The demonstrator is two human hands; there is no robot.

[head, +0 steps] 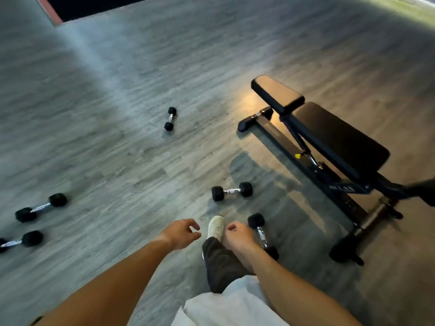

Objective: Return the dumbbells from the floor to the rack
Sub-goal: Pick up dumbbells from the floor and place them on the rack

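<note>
Several black hex dumbbells with chrome handles lie on the grey plank floor. One dumbbell (262,235) lies just right of my right hand (237,237), which hangs with loosely curled fingers and holds nothing. Another dumbbell (231,191) lies just ahead of my foot. A small dumbbell (170,118) lies farther off in the middle. Two more dumbbells (41,207) (22,241) lie at the left edge. My left hand (181,231) is stretched forward with relaxed, empty fingers. No rack is in view.
A black adjustable weight bench (329,137) stands at the right, its frame reaching toward the nearest dumbbell. My white shoe (216,227) and dark trouser leg are between my hands. A dark opening with a red border (50,10) is at the top left.
</note>
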